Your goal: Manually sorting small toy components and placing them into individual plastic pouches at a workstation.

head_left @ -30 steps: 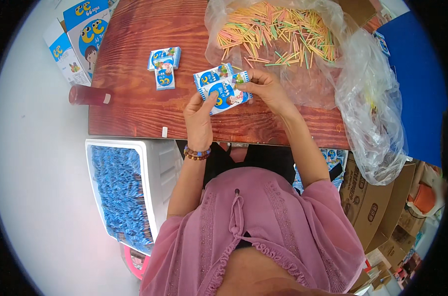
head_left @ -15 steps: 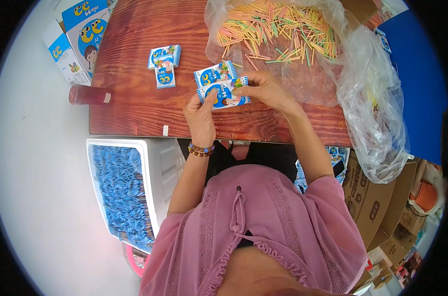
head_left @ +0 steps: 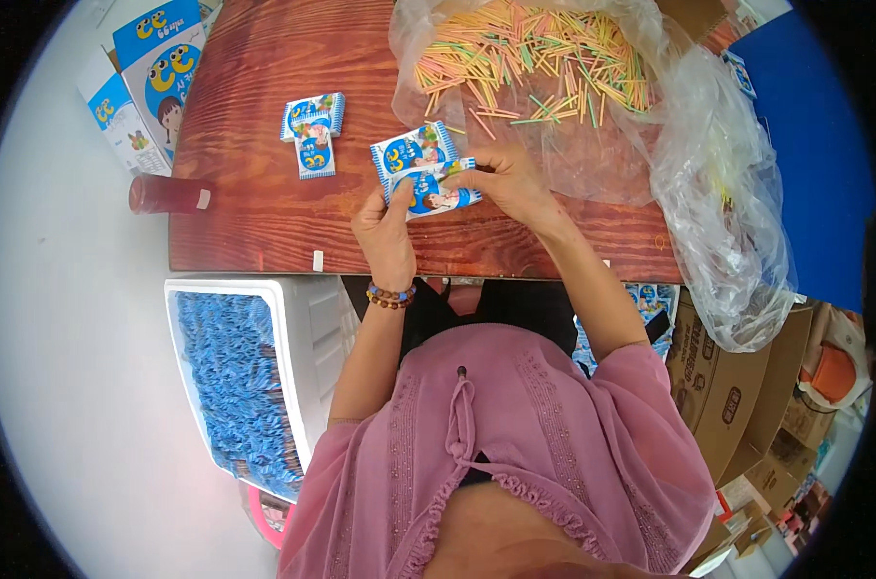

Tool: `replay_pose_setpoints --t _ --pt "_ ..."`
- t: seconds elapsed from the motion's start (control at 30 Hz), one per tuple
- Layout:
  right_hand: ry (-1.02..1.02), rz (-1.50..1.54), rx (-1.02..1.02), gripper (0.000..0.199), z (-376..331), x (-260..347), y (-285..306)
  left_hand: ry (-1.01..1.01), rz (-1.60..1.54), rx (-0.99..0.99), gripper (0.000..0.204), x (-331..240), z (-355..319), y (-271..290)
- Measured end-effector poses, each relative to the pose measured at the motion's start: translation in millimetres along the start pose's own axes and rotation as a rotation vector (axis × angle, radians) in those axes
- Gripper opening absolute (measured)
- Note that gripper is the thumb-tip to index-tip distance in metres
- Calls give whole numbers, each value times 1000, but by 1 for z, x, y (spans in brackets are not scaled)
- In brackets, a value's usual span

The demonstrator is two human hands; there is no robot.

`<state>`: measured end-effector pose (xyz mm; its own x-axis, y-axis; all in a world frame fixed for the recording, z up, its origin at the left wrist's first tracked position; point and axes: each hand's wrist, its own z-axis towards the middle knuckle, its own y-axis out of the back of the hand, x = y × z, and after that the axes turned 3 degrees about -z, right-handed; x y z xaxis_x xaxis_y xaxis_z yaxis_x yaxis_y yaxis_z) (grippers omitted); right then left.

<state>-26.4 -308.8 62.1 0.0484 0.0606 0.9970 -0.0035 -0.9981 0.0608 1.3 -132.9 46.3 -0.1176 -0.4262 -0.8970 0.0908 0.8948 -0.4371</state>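
Note:
A blue-and-white candy packet [head_left: 440,191] with striped ends is pinched between my two hands over the table's near side. My left hand [head_left: 385,236] grips its left end with the thumb on top, and my right hand [head_left: 515,191] holds its right end. Just beyond it a similar packet [head_left: 414,148] shows, partly covered by the held one; whether it lies on the table or is held too, I cannot tell. Off to the left, a small packet [head_left: 314,154] overlaps another packet [head_left: 327,104] on the wood.
Thin pastel sticks [head_left: 529,58] are heaped on a clear plastic bag [head_left: 713,193] at the far right. A reddish cylinder [head_left: 167,194] sits by the table's left edge. Below it, a white foam box [head_left: 298,328] is full of blue packets. Cardboard boxes [head_left: 718,376] stand right of me.
The view has shifted slightly, moving the table scene a little left. Both hands keep their grip on the packet, which has tilted slightly.

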Motion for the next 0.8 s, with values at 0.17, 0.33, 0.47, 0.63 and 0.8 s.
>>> replay_pose_setpoints --t 0.17,0.33,0.47,0.63,0.8 --pt "40 -56 -24 8 0 -4 7 98 -198 -24 17 3 2 4" --pt "191 159 -47 18 -13 9 24 185 -263 -19 18 -3 4 6" --pt "394 -318 83 28 -11 17 19 283 -287 -3 18 -6 4 2" --pt "421 -393 140 30 -6 16 14 278 -258 39 17 1 2 5" --pt "500 -522 191 32 -2 2 8 354 -261 67 17 -1 0 1"
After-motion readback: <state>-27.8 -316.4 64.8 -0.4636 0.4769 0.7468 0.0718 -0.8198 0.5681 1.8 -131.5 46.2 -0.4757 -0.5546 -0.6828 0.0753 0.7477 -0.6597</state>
